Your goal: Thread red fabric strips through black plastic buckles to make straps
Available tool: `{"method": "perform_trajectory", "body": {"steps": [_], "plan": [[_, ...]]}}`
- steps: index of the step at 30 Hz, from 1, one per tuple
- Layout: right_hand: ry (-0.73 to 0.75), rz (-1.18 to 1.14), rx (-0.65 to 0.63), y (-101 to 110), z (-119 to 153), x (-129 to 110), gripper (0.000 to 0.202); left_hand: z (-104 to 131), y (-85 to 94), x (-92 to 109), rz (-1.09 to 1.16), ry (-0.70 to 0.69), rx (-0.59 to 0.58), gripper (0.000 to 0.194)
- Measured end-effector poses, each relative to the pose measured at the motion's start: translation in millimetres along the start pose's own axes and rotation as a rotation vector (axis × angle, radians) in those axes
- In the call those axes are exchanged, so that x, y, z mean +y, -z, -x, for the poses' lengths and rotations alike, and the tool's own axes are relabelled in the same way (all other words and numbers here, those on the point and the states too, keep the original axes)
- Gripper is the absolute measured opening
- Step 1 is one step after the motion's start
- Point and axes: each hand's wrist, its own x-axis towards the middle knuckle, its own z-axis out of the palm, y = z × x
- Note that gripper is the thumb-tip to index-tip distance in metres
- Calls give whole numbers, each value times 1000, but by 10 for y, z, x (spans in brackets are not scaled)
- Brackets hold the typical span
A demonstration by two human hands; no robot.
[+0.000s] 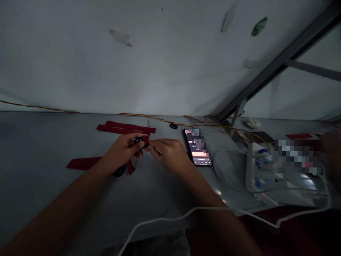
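Near the middle of the grey table (149, 199), my left hand (125, 147) is closed on a small black piece (139, 140) with red strap at its right side. Fingers of my right hand (167, 151) are pinched together at the right edge of that piece; what lies between them is too small to make out. Red strap strips (119, 127) lie behind my left hand. Another red strip (84, 163) is to its left, partly under my forearm. A dark object (119, 171) shows below my left wrist. A small black oval ring (173, 126) rests near the wall.
A lit phone (198, 147) lies right of my right hand. Farther right are a white power strip (250, 170) and cables. A white cable (165, 219) crosses the front over my right forearm. Twisted wires (160, 118) run along the wall. A person's blurred hand (330, 149) is at the far right.
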Motion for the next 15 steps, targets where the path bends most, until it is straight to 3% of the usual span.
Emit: {"method": "perform_trajectory", "body": {"steps": [10,15], "plan": [[61,76,58,-5,2,-17,12,18,31,18,57,87,-70,39],[-1,136,-37,91,-15,-109,7,26,29,-9,77,104,-84,39]]}}
